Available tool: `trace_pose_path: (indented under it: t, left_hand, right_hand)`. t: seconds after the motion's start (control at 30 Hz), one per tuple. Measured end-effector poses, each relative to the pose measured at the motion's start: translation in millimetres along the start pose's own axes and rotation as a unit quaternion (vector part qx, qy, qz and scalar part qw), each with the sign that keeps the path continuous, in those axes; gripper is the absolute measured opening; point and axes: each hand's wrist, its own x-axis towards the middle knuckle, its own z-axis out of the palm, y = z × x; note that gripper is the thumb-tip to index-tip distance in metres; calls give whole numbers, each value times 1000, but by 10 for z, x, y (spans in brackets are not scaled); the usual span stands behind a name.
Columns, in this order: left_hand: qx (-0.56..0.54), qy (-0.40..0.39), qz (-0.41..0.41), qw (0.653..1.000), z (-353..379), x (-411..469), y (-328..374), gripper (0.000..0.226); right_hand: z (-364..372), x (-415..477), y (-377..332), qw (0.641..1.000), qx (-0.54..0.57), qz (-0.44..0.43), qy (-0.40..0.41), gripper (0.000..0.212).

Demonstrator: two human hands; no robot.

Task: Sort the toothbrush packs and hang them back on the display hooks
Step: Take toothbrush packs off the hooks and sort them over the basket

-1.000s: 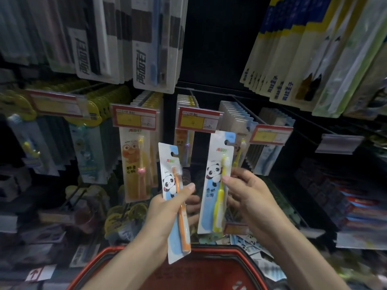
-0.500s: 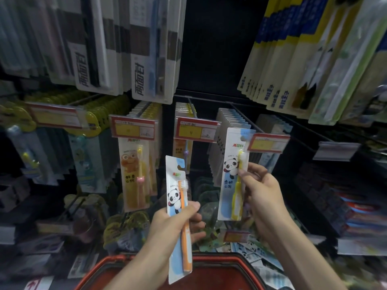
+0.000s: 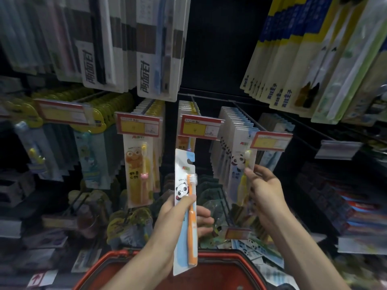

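left hand (image 3: 173, 218) grips orange panda pack (image 3: 182, 191) upright over red basket (image 3: 240, 253). right hand (image 3: 266, 191) pinches yellow panda pack (image 3: 238, 164) at front of hooked panda row (image 3: 227, 130), dark shop display wall (image 3: 219, 49).

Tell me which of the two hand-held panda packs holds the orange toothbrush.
The orange-brush pack, gripped by the left hand low over the red basket. The right hand holds the yellow-brush pack up against the hanging row.
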Motion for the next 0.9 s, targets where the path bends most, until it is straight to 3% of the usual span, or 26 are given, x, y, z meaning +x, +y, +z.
trace_pose_path:
  t: [0.17,0.23,0.37,0.47,0.57,0.7,0.9]
  left_hand:
    - [54,-21,37,998,28,-66,35,20]
    - [67,-29,52,996,29,-78,28,18]
    - [90,-29,83,992,20,-65,13,20]
    - [130,-8,107,986,9,-16,-22,20]
    - [159,5,135,978,1,21,-47,17]
    - [175,3,156,972,-10,44,-46,14]
    - [183,-8,113,977,-9,81,-35,12]
  right_hand:
    - [-61,-91,103,997,-61,-20,44,34]
    - [-54,-200,106,995,-88,-28,43,28]
    - [77,-484,70,993,-93,-19,-74,8]
    - [171,-638,25,980,-64,5,-187,25]
    - [223,-716,30,969,-48,-7,-244,24]
    - [228,-686,75,974,-41,-49,-219,15]
    - [176,-558,-1,980,-30,-83,-178,19]
